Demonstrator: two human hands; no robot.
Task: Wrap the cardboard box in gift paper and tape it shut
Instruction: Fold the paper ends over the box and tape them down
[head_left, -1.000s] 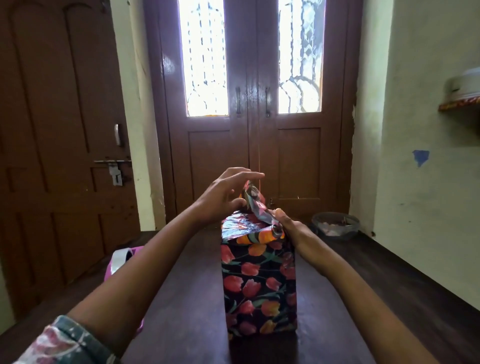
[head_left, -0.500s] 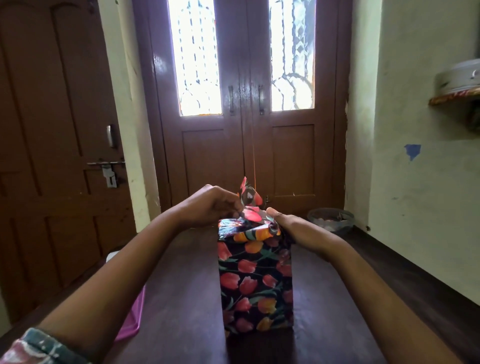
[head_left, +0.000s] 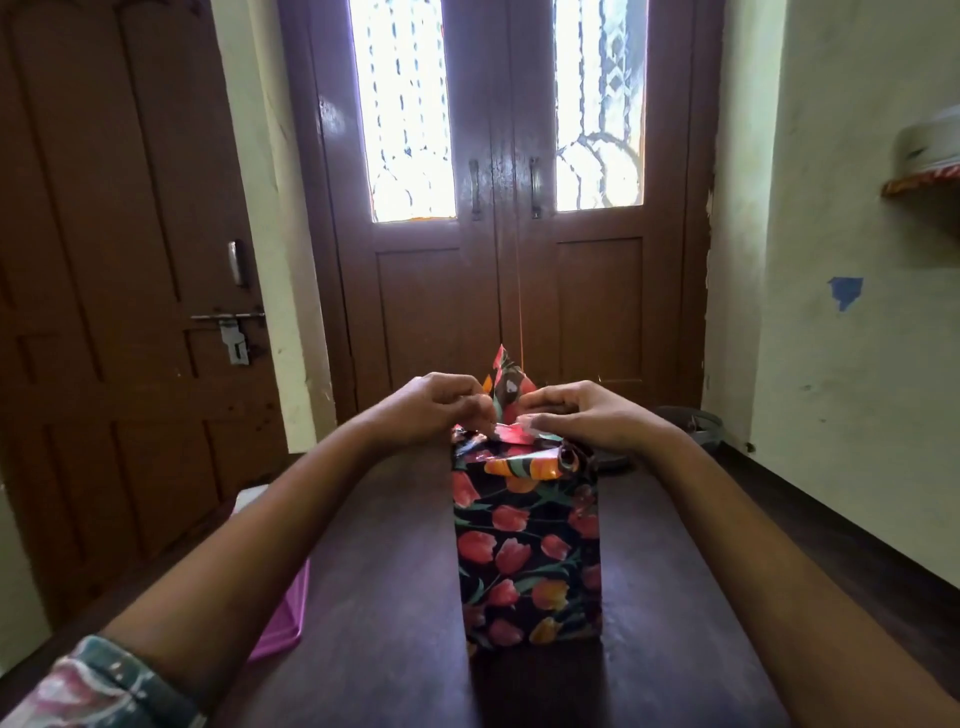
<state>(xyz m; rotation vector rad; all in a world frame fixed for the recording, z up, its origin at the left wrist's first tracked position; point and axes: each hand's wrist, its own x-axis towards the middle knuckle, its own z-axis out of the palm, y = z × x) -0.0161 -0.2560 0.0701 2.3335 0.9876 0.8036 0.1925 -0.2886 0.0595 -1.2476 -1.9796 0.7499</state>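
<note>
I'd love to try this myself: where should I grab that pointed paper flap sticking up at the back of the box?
Pinch the flap near its free tip, coming from above: it stands upright at the box's far top edge, while the left hand and right hand crowd its base.

Premises: a room in a private home. Evidence: a brown wooden double door (head_left: 498, 291) with patterned glass panes; a second wooden door (head_left: 104, 312) fitted with a sliding bolt (head_left: 228, 317); a pale plastered wall (head_left: 857, 415), scuffed, bearing a blue patch (head_left: 845, 292); a wall shelf (head_left: 919, 184) carrying a metal vessel (head_left: 930, 145); a dark wooden desk (head_left: 363, 597).
</note>
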